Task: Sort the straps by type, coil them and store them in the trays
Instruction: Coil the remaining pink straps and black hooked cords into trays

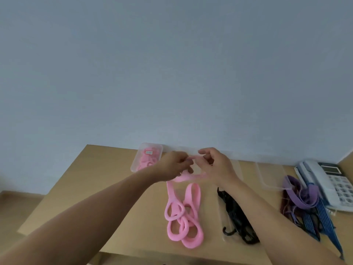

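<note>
Bare forearms (91,222) stretch out over the wooden table (95,178). Between them a pink strap (183,217) lies in loose loops, and its upper end rises to the hands. The left hand (175,165) and right hand (215,167) meet above the table's far edge, each pinching that end with curled fingers. Behind the left hand, a clear tray (136,163) holds coiled pink straps (147,161). Under the right forearm, black hooked straps (236,222) lie in a second tray (222,238). Further right are a bare tray (271,175), a heap of purple and blue straps (305,203), and a telephone (328,180).
</note>
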A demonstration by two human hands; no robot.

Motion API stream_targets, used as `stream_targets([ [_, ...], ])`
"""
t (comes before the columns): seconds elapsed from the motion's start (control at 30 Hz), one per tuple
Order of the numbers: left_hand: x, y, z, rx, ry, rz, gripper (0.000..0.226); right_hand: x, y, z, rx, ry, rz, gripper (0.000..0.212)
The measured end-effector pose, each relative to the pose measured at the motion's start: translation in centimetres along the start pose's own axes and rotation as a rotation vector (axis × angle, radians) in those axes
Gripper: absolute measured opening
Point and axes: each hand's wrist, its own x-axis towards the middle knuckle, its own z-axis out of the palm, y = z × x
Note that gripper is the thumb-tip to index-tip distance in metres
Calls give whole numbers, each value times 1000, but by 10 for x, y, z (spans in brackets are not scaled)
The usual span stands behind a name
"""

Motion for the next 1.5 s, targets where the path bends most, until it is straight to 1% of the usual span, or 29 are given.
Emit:
stream_targets([
  [0.03, -2, 7, -6, -87, 23, 3, 15, 3, -4, -7, 72, 8, 25, 13],
  [0.1, -7, 19, -19, -234, 44, 4, 13, 7, -11, -18, 142, 7, 25, 6],
  [0.17, -12, 29, -27, -279, 26, -13, 13, 8, -20, -25, 157, 17, -8, 7],
  [0.23, -17, 39, -32, -262, -14, -36, 14, 10, -33, -28, 155, 26, -48, 6],
  [0.27, -20, 44, -33, -247, -32, -45, 20, 10, -40, -27, 148, 22, -74, 6],
  [0.37, -26, 55, -40, -247, -45, -70, 45, 9, -59, -24, 118, 5, -158, 5],
  [0.43, -30, 57, -47, -298, -35, -99, 54, 6, -67, -21, 82, 20, -209, 7],
  [0.47, -31, 57, -51, -317, -37, -108, 55, 4, -69, -19, 61, 34, -231, 8],
  [0.57, -36, 53, -56, -338, -93, -97, 49, -2, -71, -13, 7, 79, -278, 11],
  [0.63, -39, 50, -57, -396, -122, -86, 42, -6, -71, -9, -5, 103, -293, 11],
  [0.73, -43, 46, -59, -470, -130, -11, 25, -12, -70, -4, 95, 107, -259, 9],
  [0.8, -46, 45, -58, -434, -121, 41, 26, -15, -69, -1, 225, 76, -189, 6],
  [0.83, -48, 44, -57, -395, -113, 57, 28, -17, -69, 0, 253, 59, -151, 10],
  [0.87, -49, 43, -55, -354, -104, 73, 27, -20, -68, 1, 245, 39, -118, 16],
  [0.97, -54, 35, -48, -256, -59, 126, 15, -29, -64, 4, 163, -30, -64, 29],
  [1.0, -56, 31, -45, -231, -37, 141, 12, -34, -62, 6, 161, -46, -55, 30],
  [1.07, -59, 23, -39, -209, -3, 158, 8, -43, -58, 8, 191, -57, -58, 24],
  [1.13, -61, 17, -32, -210, 23, 139, 5, -50, -54, 10, 208, -34, -88, 14],
  [1.2, -62, 14, -27, -217, 27, 85, 12, -53, -51, 11, 169, 15, -126, 8],
  [1.27, -62, 14, -27, -213, -42, 15, 24, -54, -51, 13, 160, 70, -150, 10],
  [1.3, -62, 14, -27, -205, -79, -6, 26, -55, -51, 13, 170, 93, -157, 12],
  [1.4, -63, 14, -27, -216, -92, 6, 20, -58, -52, 13, 208, 130, -191, 14],
  [1.43, -63, 14, -28, -256, -75, 14, 17, -59, -52, 13, 225, 131, -209, 15],
  [1.5, -63, 14, -29, -409, -57, 3, 13, -59, -52, 15, 239, 120, -244, 16],
])
